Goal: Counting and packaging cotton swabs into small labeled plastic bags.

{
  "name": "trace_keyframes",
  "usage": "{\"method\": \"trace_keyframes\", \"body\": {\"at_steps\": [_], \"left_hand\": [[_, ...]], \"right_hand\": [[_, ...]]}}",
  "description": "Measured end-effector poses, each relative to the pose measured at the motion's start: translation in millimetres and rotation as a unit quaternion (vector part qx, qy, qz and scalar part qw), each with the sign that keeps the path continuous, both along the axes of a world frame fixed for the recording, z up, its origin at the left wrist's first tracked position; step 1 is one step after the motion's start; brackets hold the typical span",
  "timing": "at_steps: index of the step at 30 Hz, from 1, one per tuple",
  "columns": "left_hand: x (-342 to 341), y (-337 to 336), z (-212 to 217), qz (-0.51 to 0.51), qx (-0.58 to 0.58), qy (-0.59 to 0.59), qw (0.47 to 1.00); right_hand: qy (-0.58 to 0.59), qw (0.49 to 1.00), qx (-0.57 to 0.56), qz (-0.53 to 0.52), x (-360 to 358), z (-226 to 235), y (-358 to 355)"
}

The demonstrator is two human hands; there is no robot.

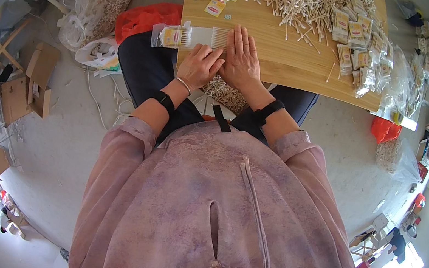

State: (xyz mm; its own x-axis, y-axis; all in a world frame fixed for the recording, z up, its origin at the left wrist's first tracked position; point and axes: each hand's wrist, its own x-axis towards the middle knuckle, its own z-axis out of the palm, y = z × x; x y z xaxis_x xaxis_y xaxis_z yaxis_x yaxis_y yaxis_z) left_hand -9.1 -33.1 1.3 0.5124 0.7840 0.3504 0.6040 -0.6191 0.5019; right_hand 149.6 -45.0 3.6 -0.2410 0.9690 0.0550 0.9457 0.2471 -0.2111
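A row of cotton swabs (219,37) lies side by side at the table's near edge, on a pale strip. My right hand (242,58) rests flat at the row's right side, its fingers stretched out and close together. Beside it, my left hand (200,66) is curled at the near ends of the swabs; whatever its fingers hold is hidden. To the left, a small clear bag (175,37) with a yellow card and swabs inside lies partly over the table's edge. Several loose yellow cards (215,6) are spread farther back on the left.
A large heap of loose cotton swabs (300,2) covers the back of the wooden table (281,61). Filled packets (363,45) pile up at its right. Red bags (145,19) and a clear sack of swabs (103,6) stand left; cardboard boxes (40,74) sit on the floor.
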Motion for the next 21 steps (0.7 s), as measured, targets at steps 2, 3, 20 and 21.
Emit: {"method": "trace_keyframes", "body": {"at_steps": [2, 3, 20, 21], "left_hand": [[-0.3, 0.2, -1.5, 0.002, -0.001, 0.002, 1.0], [0.2, 0.8, -2.5, -0.001, 0.005, -0.006, 1.0], [1.6, -6.5, 1.0, 0.009, -0.015, 0.04, 0.999], [1.5, -6.4, 0.2, 0.01, -0.019, 0.041, 0.999]], "right_hand": [[-0.007, 1.0, -0.005, 0.001, -0.3, 0.2, -0.1], [-0.002, 1.0, -0.002, -0.001, 0.0, 0.0, 0.0], [0.011, 1.0, -0.006, -0.004, -2.5, -0.5, -7.7], [0.007, 1.0, -0.01, -0.003, -2.6, -0.1, -7.8]]}}
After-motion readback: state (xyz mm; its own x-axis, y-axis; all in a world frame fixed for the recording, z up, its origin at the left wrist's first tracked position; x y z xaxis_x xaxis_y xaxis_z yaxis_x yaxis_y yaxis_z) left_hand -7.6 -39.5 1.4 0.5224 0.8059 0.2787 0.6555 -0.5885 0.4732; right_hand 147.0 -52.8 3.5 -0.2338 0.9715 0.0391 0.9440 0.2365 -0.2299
